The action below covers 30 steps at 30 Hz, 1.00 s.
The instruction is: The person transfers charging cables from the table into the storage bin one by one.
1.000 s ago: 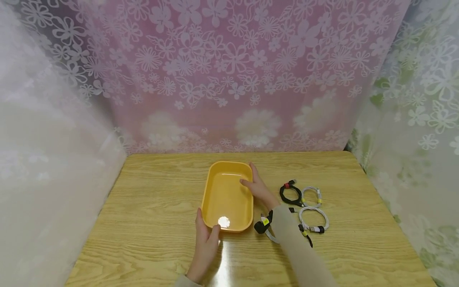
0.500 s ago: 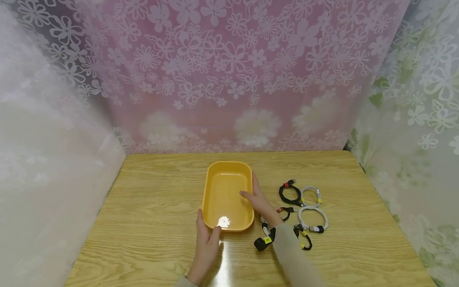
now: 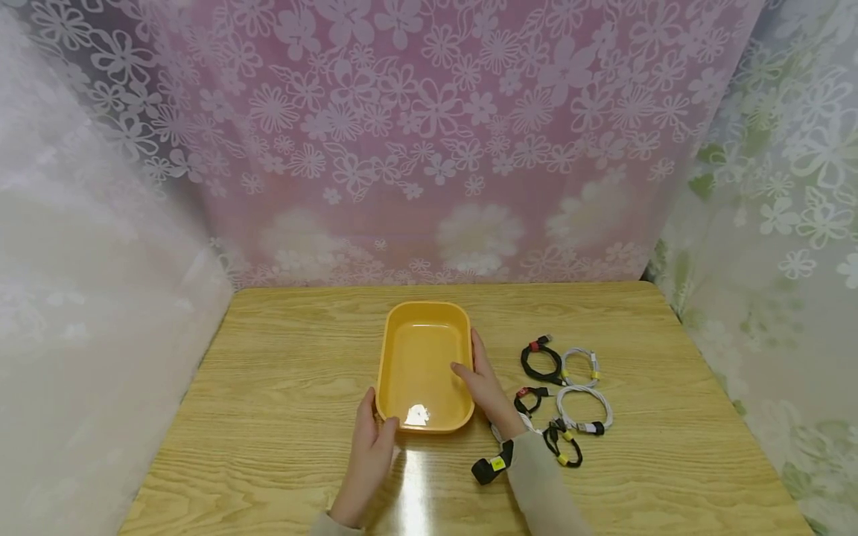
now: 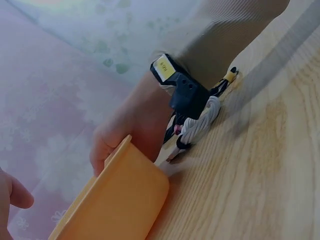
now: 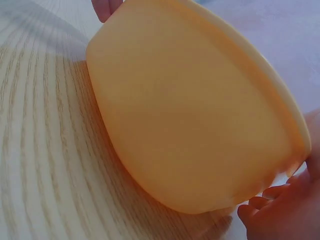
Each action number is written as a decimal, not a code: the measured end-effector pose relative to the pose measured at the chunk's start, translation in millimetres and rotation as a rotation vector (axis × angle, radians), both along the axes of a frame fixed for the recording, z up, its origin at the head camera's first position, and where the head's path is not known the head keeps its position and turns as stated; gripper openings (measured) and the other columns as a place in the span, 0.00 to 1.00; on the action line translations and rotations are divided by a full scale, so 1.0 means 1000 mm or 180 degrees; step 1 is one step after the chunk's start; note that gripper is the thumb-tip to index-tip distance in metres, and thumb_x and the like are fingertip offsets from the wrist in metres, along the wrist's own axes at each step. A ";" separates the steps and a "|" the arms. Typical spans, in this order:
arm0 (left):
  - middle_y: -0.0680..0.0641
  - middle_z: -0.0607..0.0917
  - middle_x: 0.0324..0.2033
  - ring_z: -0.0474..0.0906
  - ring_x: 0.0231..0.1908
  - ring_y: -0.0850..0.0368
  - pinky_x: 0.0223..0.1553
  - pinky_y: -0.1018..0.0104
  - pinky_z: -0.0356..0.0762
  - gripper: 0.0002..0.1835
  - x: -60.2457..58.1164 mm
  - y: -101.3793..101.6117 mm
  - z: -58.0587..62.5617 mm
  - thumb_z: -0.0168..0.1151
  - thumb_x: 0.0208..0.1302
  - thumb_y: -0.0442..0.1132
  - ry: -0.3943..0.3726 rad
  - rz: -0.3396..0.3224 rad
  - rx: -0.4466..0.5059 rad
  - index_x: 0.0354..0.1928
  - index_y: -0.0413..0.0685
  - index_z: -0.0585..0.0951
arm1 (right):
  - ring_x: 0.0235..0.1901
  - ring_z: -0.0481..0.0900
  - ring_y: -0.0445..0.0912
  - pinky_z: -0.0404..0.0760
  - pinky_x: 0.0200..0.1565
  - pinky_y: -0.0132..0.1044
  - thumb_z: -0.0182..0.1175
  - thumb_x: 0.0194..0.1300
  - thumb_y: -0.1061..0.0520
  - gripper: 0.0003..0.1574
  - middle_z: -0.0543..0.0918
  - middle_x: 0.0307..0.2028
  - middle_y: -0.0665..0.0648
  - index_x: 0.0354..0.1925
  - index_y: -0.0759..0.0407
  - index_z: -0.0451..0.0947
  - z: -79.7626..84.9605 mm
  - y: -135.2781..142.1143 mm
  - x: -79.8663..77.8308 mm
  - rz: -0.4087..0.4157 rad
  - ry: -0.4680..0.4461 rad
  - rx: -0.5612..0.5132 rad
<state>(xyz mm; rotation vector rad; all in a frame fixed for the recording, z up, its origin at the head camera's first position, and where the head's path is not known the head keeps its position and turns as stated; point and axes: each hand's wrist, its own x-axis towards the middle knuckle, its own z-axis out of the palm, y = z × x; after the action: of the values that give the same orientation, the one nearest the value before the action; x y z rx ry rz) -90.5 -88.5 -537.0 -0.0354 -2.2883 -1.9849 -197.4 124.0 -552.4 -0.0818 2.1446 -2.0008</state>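
Note:
A yellow plastic tray (image 3: 429, 365), with nothing in it, sits on the middle of the wooden table. My right hand (image 3: 485, 383) grips its right side, thumb over the rim inside and fingers along the outer wall. In the right wrist view, those fingers (image 5: 270, 200) curl against the tray's wall (image 5: 190, 110). My left hand (image 3: 372, 443) is at the near left corner, its fingers and thumb relaxed and spread around it. The left wrist view shows the left thumb (image 4: 20, 195) apart from the rim.
Several coiled cables lie to the right: a black one with a red tie (image 3: 541, 362), a large white one (image 3: 585, 408) and a black one with yellow ties (image 3: 563, 445). Another white coil (image 4: 200, 122) is close by my right wrist. A pink flowered curtain (image 3: 429, 149) hangs behind the table (image 3: 288, 387).
My right hand has slid nearer along the tray's right side, uncovering a small black coil. My left hand has eased slightly left from the corner. The tray has barely moved.

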 end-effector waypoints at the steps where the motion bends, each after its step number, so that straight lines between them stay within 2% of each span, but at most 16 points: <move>1: 0.23 0.55 0.68 0.56 0.69 0.30 0.65 0.42 0.58 0.36 0.000 -0.001 0.001 0.49 0.66 0.25 -0.0034 -0.0013 -0.0034 0.71 0.20 0.47 | 0.76 0.37 0.56 0.45 0.71 0.54 0.51 0.73 0.61 0.53 0.33 0.78 0.59 0.79 0.52 0.27 0.005 -0.001 0.002 0.0020 -0.0007 -0.0024; 6: 0.23 0.57 0.67 0.57 0.68 0.30 0.65 0.40 0.60 0.35 -0.001 -0.004 0.006 0.51 0.67 0.27 -0.0096 -0.0025 -0.0097 0.71 0.21 0.50 | 0.76 0.35 0.58 0.44 0.71 0.54 0.49 0.73 0.64 0.51 0.32 0.78 0.62 0.78 0.60 0.27 0.031 -0.002 0.009 0.0106 -0.0068 -0.0084; 12: 0.24 0.62 0.65 0.61 0.66 0.32 0.63 0.39 0.62 0.33 -0.006 -0.009 0.008 0.52 0.68 0.28 -0.0060 -0.0008 -0.0215 0.70 0.21 0.52 | 0.77 0.37 0.53 0.43 0.72 0.50 0.49 0.74 0.64 0.48 0.37 0.78 0.61 0.78 0.61 0.31 0.015 0.001 -0.001 -0.0008 0.0103 -0.0102; 14: 0.25 0.63 0.64 0.61 0.66 0.31 0.62 0.38 0.63 0.33 -0.008 -0.012 0.009 0.52 0.69 0.29 -0.0086 -0.0024 -0.0252 0.71 0.22 0.53 | 0.77 0.38 0.54 0.44 0.72 0.51 0.49 0.74 0.65 0.47 0.39 0.78 0.62 0.78 0.62 0.32 0.011 0.001 -0.002 -0.0027 0.0202 -0.0110; 17: 0.26 0.65 0.64 0.60 0.66 0.31 0.64 0.37 0.60 0.32 -0.011 -0.016 0.012 0.51 0.70 0.30 -0.0103 -0.0046 -0.0299 0.71 0.24 0.54 | 0.76 0.42 0.57 0.47 0.71 0.53 0.49 0.74 0.64 0.46 0.43 0.77 0.65 0.78 0.63 0.35 0.010 0.003 -0.001 -0.0060 0.0365 -0.0093; 23: 0.29 0.67 0.64 0.62 0.65 0.32 0.64 0.38 0.59 0.30 -0.022 -0.028 0.017 0.50 0.71 0.31 -0.0016 -0.0114 -0.0414 0.71 0.28 0.57 | 0.72 0.53 0.65 0.60 0.67 0.56 0.49 0.74 0.62 0.42 0.51 0.74 0.71 0.77 0.62 0.42 0.018 0.016 0.004 -0.0041 0.0726 -0.0134; 27: 0.31 0.68 0.63 0.62 0.64 0.32 0.64 0.37 0.59 0.28 -0.032 -0.040 0.022 0.50 0.71 0.30 0.0117 -0.0193 -0.0549 0.71 0.32 0.59 | 0.71 0.55 0.66 0.62 0.65 0.59 0.49 0.74 0.62 0.40 0.53 0.73 0.71 0.77 0.62 0.44 0.029 0.029 0.010 -0.0030 0.0672 -0.0127; 30: 0.33 0.69 0.63 0.63 0.64 0.33 0.64 0.38 0.58 0.28 -0.042 -0.049 0.026 0.51 0.70 0.30 0.0255 -0.0243 -0.0724 0.70 0.33 0.60 | 0.70 0.57 0.67 0.68 0.64 0.52 0.50 0.75 0.62 0.38 0.56 0.72 0.70 0.76 0.64 0.47 0.034 0.040 0.015 -0.0081 0.0690 -0.0034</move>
<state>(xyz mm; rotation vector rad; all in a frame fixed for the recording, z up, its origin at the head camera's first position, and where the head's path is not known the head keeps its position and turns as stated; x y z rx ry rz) -132.7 -137.8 -510.6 -0.2201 -2.4818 -1.7111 -182.4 164.4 -518.0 -0.2871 2.2729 -2.1041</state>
